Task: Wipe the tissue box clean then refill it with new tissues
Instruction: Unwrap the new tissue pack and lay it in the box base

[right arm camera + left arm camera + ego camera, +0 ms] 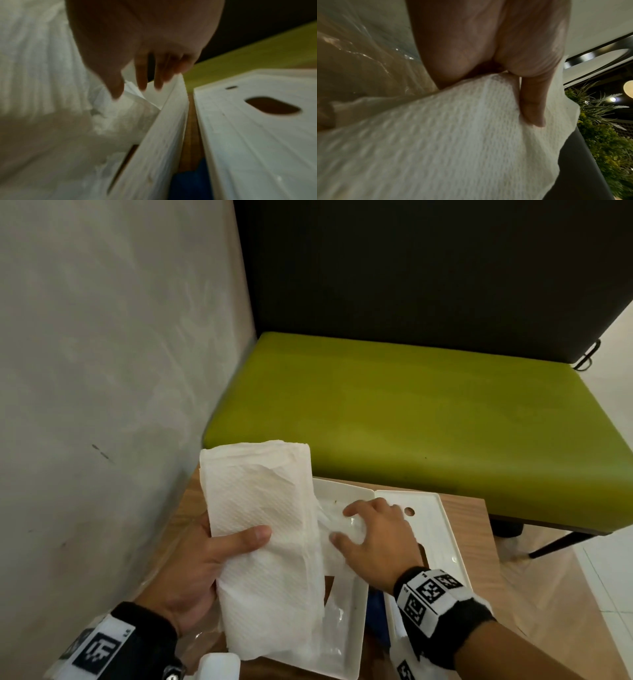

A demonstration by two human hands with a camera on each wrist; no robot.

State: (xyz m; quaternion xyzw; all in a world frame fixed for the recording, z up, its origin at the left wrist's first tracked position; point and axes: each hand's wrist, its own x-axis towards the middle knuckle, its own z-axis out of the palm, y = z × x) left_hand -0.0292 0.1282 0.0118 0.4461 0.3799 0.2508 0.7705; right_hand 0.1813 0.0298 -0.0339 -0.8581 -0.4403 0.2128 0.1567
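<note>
My left hand [205, 556] grips a thick stack of white embossed tissues [263, 525], thumb across its front, held up over the left side of the table. In the left wrist view the thumb [534, 102] presses into the tissue stack [445, 148]. The white tissue box lies open in two halves: a tray half [346, 642] partly under the stack, and a lid half [442, 529] with a slot to its right. My right hand [376, 539] rests with spread fingers on a crumpled white tissue [342, 525] inside the tray half. The right wrist view shows its fingers [142, 81] reaching down beside the tray wall [159, 142] and the lid [248, 135].
The box sits on a small wooden table [534, 594] against a grey wall [102, 371]. A green bench seat [394, 412] with a dark back stands behind. Clear plastic wrapping [161, 570] lies under my left hand. Something blue [376, 611] shows between the box halves.
</note>
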